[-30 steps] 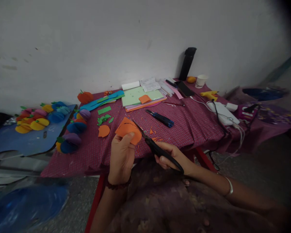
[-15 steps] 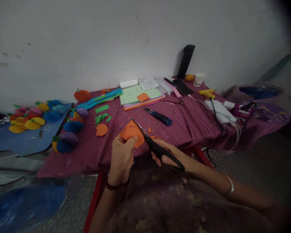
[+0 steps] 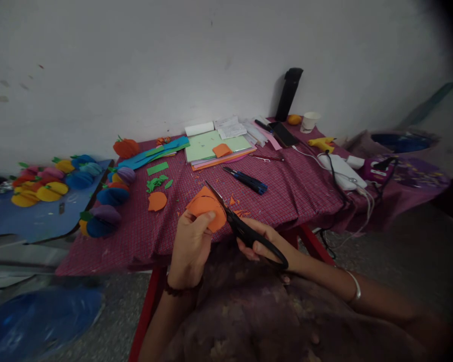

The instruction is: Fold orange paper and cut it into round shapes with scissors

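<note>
My left hand [image 3: 192, 239] pinches a piece of orange paper [image 3: 206, 203] between thumb and fingers; a dark curved line shows on it. My right hand [image 3: 262, 239] grips black-handled scissors [image 3: 245, 231], whose blades lie along the right edge of the paper. Small orange offcuts [image 3: 241, 213] lie on the checked cloth just beyond the scissors. To the left, a rounded orange cutout [image 3: 157, 201] sits near a heap of green paper leaves [image 3: 157, 183]. Further back rests a blue and black tool [image 3: 246, 180], perhaps pliers or a cutter.
Colourful paper pumpkins [image 3: 53, 190] stand at the left. At the back is a paper stack [image 3: 207, 147] with an orange square [image 3: 222, 150]. A phone [image 3: 284, 134], paper cup [image 3: 309, 122], yellow glue gun [image 3: 322, 144] and white box with cables [image 3: 342, 172] occupy the right.
The scissors' blades look more closed along the paper's right edge, and the orange paper has turned slightly. Both hands stay in nearly the same place; the view shifts slightly.
</note>
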